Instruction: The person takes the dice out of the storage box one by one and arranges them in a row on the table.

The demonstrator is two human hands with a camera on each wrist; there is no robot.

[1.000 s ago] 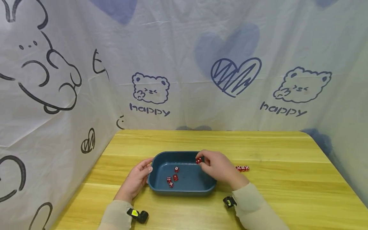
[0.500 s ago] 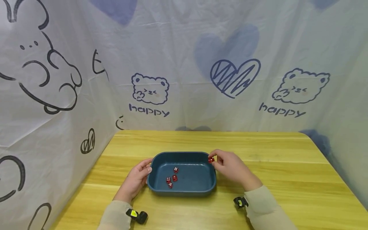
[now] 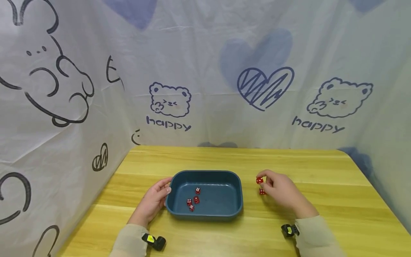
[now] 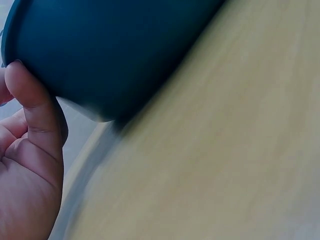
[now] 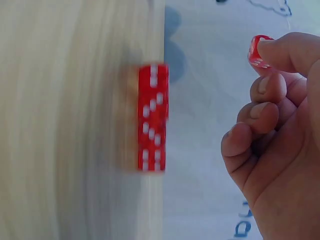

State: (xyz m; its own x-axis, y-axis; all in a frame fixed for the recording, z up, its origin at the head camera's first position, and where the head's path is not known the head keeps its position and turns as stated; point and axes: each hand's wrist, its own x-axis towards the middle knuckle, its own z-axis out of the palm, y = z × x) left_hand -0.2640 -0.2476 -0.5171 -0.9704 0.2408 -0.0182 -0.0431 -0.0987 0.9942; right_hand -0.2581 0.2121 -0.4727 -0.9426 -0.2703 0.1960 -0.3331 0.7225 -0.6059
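Right hand (image 3: pixel 282 189): thumb and forefinger pinch one red die (image 3: pixel 259 180); the other fingers are folded.
Left hand (image 3: pixel 154 198): touches the left end of the blue tray (image 3: pixel 221 200); whether it squeezes the wall, I cannot tell.
Backdrop cloth (image 3: pixel 208 64): white, printed with bears, hearts and "happy", behind the far edge of the worktop (image 3: pixel 321 185).
Worktop: yellow wood grain, far right corner rounded.
Tray: upright, well in from the worktop's left and right edges.
Row of dice (image 5: pixel 153 117): four, side by side, between the tray and the worktop's right edge, mostly hidden by the hand from above.
Loose dice (image 3: pixel 196 200): four, in the tray's left half, three clustered toward its near left corner.
Pinched die: just beside the row, right of the tray.
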